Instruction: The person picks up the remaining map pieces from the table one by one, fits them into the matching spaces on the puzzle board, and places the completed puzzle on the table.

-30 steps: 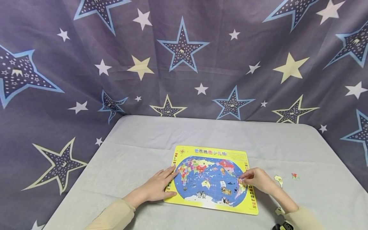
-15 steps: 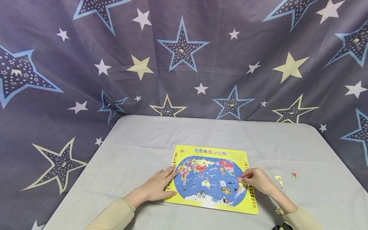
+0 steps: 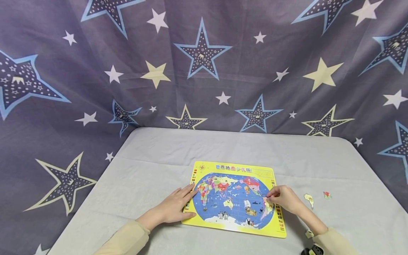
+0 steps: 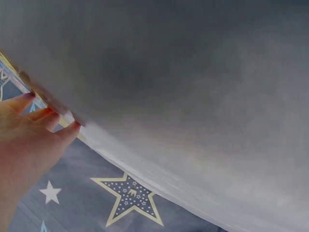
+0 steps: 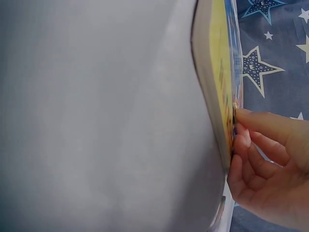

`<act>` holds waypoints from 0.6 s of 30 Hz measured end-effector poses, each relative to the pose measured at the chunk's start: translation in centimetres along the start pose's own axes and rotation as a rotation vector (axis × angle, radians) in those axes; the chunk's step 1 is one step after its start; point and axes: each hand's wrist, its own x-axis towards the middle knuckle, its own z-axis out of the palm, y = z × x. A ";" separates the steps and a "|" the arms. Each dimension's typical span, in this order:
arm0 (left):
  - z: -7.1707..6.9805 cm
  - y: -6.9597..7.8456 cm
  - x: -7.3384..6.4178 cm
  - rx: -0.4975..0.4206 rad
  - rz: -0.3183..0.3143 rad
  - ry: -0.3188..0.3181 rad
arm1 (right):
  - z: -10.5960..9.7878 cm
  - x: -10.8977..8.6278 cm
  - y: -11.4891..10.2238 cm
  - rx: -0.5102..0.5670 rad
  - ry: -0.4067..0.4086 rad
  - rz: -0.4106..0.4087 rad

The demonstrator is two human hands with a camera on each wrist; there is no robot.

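My left grip [image 3: 175,206] is lying spread on the map board [image 3: 234,212], titled "世界地图少儿版", which is resting on the tabletop [image 3: 153,148]; my right grip [image 3: 285,199] is resting bunched at its right side, whether pinching anything I cannot tell.

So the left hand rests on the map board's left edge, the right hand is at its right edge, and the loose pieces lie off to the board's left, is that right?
Not quite: the loose pieces lie to the right of the map board, as the head view shows. The left hand and right hand are placed as you said.
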 end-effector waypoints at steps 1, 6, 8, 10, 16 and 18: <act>0.0 0.0 0.0 0.001 0.000 0.000 | 0.0 0.0 0.0 -0.001 -0.001 -0.008; 0.0 0.0 0.0 0.004 -0.001 -0.005 | -0.1 0.1 0.1 0.002 -0.021 -0.039; 0.0 0.0 0.0 0.004 -0.002 -0.006 | -0.1 0.1 0.2 0.006 -0.028 -0.037; 0.0 0.0 0.0 0.004 -0.001 -0.005 | -0.2 0.2 0.2 0.009 -0.033 -0.030; 0.1 -0.1 0.0 0.005 -0.002 -0.007 | -0.1 0.2 0.3 0.012 -0.037 -0.030; 0.1 -0.1 0.0 0.006 -0.002 -0.008 | -0.1 0.2 0.3 0.011 -0.034 -0.033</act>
